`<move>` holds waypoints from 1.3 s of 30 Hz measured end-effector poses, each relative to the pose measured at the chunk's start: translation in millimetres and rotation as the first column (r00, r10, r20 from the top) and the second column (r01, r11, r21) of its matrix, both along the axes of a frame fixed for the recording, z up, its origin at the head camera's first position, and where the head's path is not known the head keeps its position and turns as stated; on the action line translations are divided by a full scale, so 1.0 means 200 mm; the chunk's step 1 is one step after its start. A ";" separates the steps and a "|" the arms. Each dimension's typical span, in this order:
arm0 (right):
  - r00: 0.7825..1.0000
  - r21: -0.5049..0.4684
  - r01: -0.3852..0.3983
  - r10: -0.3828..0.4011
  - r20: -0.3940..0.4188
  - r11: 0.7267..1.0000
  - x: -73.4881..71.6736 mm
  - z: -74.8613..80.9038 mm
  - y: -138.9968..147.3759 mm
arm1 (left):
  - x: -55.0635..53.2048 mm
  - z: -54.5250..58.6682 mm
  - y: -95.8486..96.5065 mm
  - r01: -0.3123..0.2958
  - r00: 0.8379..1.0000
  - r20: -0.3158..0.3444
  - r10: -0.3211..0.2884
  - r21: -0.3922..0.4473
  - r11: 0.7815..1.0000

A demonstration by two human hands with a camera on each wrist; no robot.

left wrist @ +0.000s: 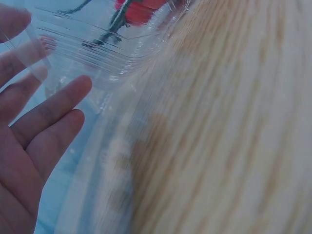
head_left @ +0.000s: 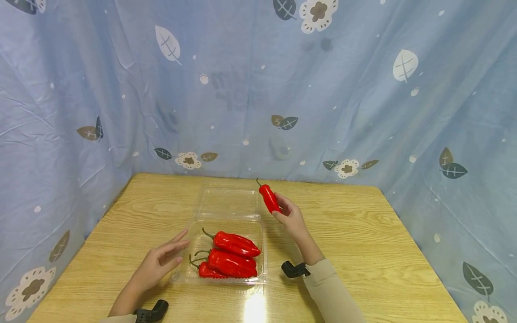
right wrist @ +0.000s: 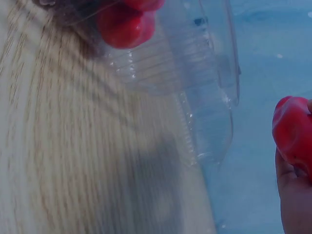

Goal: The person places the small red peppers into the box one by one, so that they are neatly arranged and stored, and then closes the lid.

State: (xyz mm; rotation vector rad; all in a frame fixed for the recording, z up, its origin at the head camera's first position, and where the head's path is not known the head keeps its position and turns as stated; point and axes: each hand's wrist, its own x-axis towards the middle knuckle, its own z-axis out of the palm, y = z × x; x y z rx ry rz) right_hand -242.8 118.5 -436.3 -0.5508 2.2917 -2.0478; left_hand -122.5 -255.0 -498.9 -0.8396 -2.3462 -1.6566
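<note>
My right hand (head_left: pixel 293 220) grips a red chili pepper (head_left: pixel 269 198) by its lower end, its green stem pointing up and away. That pepper (right wrist: pixel 292 131) shows at the right edge of the right wrist view. A clear plastic clamshell box (head_left: pixel 264 260) stands on the table with its lid (head_left: pixel 228 202) folded back. Inside it lie several more red peppers (head_left: pixel 232 263), stems toward the left. Beside the box's left wall is my left hand (head_left: pixel 157 264), fingers spread and holding nothing. In the left wrist view, these fingers (left wrist: pixel 58 105) are right at the clear wall.
The wooden table (head_left: pixel 343 233) extends to both sides of the box. A blue curtain (head_left: pixel 242 89) with leaf and flower prints hangs behind the table and along its sides. Each wrist wears a small black camera mount (head_left: pixel 294 269).
</note>
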 end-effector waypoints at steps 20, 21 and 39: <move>0.917 0.082 -0.394 0.397 -0.036 0.916 -0.01 -0.03 -0.09 | -0.01 -0.02 -0.01 -0.004 1.000 -0.011 0.004 -0.009 1.000; 0.907 0.092 -0.415 0.419 -0.035 0.905 -0.01 -0.03 -0.09 | -0.01 -0.01 -0.01 -0.004 1.000 -0.012 0.004 -0.011 1.000; 0.773 0.282 -0.608 0.635 -0.004 0.742 -0.06 -0.01 -0.16 | -0.01 0.01 0.00 -0.012 1.000 -0.019 0.012 -0.014 1.000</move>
